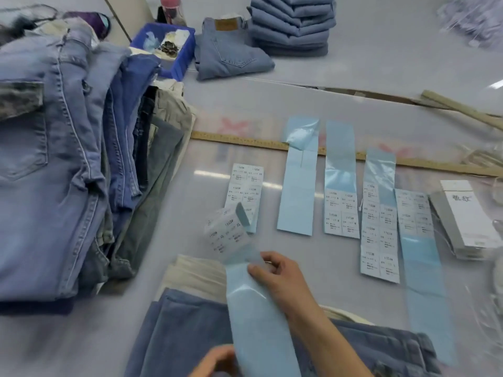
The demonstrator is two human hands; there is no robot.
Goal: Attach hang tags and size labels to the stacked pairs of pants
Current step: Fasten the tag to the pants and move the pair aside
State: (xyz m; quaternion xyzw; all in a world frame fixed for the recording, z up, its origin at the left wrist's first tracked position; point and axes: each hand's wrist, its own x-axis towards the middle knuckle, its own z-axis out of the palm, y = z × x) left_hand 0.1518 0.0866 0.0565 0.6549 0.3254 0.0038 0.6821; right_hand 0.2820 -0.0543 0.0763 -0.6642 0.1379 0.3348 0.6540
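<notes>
My right hand (280, 278) pinches a long light-blue label backing strip (255, 317) near its upper part, where white size labels (226, 235) curl away. My left hand (215, 361) holds the strip's lower end at the bottom edge. Under the strip lies a blue pair of pants (185, 330) on a cream pair (196, 276). More label strips (298, 180) (340, 191) (379, 229) (419, 240) and a small label sheet (246, 186) lie on the table. A stack of white hang tags (462, 219) sits at the right.
A tall slanting pile of jeans (54, 159) fills the left. A blue bin (168, 47), one folded pair of jeans (231, 53) and a neat denim stack (292, 23) stand at the back. A wooden ruler (245, 141) crosses the table; clear plastic bags (490, 268) lie at the right edge.
</notes>
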